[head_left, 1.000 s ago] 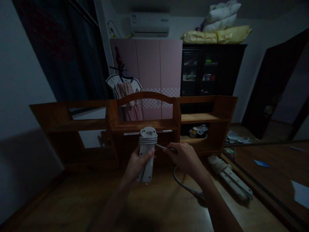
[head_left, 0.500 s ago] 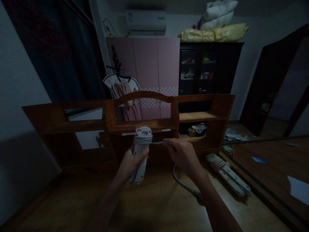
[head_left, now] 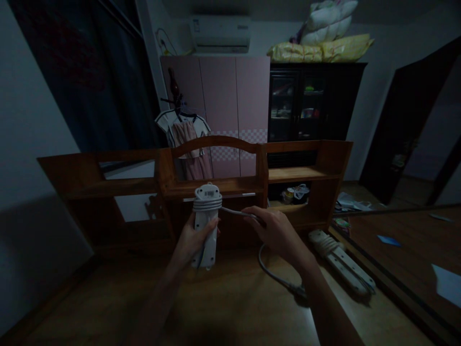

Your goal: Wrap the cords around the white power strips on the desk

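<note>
My left hand [head_left: 194,236] is wrapped round a white power strip [head_left: 206,221], holding it upright over the wooden desk top [head_left: 108,298]. Its grey cord is wound in several turns near the strip's upper end. My right hand [head_left: 274,231] pinches the cord [head_left: 234,211] just right of the strip. From that hand the loose cord [head_left: 273,276] hangs in a loop down to the desk, ending near my right forearm.
A second white power strip [head_left: 342,262] with its cord wound round it lies on the desk at right. A wooden shelf unit [head_left: 216,178] stands at the desk's back. Behind it are a pink wardrobe [head_left: 219,101], a dark cabinet [head_left: 309,105] and hanging clothes [head_left: 185,139].
The strip and my left hand have shifted a little to the left. My right hand has carried the cord round the strip's top, staying beside it.
</note>
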Motion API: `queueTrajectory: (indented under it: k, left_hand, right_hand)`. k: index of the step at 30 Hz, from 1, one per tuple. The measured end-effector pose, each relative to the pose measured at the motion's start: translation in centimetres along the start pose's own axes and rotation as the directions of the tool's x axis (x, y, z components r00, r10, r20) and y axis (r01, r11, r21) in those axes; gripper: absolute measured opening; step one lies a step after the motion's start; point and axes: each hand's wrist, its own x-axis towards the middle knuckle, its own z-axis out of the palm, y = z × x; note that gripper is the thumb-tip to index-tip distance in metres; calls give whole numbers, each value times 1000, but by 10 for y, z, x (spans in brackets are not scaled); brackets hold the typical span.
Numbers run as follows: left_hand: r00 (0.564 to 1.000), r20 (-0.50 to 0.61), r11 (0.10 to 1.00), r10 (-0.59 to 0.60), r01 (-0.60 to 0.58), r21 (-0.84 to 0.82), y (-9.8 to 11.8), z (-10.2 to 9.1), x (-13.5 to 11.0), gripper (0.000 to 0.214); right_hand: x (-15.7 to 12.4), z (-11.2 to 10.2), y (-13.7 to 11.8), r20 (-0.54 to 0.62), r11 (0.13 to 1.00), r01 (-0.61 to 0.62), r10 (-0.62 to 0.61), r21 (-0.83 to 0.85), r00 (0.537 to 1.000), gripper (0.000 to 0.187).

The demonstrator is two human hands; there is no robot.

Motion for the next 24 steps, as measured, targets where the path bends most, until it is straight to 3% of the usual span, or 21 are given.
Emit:
queueTrajectory:
  k: [3,6,9,11,14,18,21,24]
  left_hand:
    - [994,-96,998,53,-55,-14,1,-8,3,53]
    - [966,-233,993,116,-104,62,2,-23,9,55]
    - [919,-341,945,197,-85,315,3,-38,15,57]
    - [891,-368,845,267,-33,533,4,-42,17,58]
    - [883,-350,654,312,67,753,2,-35,16,55]
    - [918,-266,418,296,126,900,0,-15,7,46]
    - [956,-157,309,246,77,948,3,0,-5,42]
    - [976,2,262,219,-61,963,6,14,-17,45]
  right_hand:
    - [2,-1,16,62,999,-42,40,28,997,15]
    - [4,-1,25,79,997,-47,42,53,996,23]
    - [5,0,17,53,998,-4,1,64,999,27]
    - [4,2,4,41,997,43,-46,60,998,29]
    - [-1,3,-21,56,992,120,-123,42,991,29]
    - [-9,6,-46,129,980,199,-197,-2,972,24]
    - [-12,9,-54,163,974,225,-218,-26,962,21]
    - [-12,8,-51,140,975,222,-216,-30,966,19]
